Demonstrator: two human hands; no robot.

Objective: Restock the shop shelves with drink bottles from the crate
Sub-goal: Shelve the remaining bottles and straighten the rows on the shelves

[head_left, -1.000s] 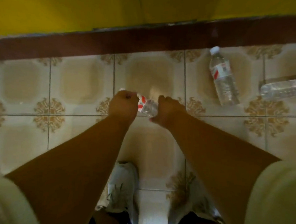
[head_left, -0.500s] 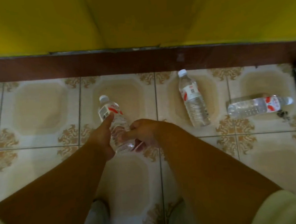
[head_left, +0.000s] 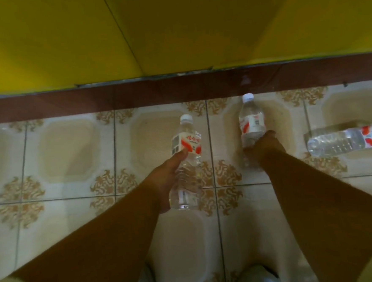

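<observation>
Your left hand [head_left: 167,175] grips one bottle [head_left: 185,163] clear of the floor [head_left: 66,149], while your right hand [head_left: 266,145] closes around a second bottle [head_left: 251,123] lying there. Wrap its waist fully before lifting; a third bottle [head_left: 345,139] waits nearby.

Floor [head_left: 71,215] under me: glossy cream tiles w/ tan squares and brown scroll corners, dark grout. Brown skirting [head_left: 111,99] runs along its far edge. Far right, a clear bottle [head_left: 345,140] lies on its side on the tile, red/white label, cap end cut off by the frame edge. Bottom edge: my shoes [head_left: 259,276] on the tiles, blurry.
</observation>
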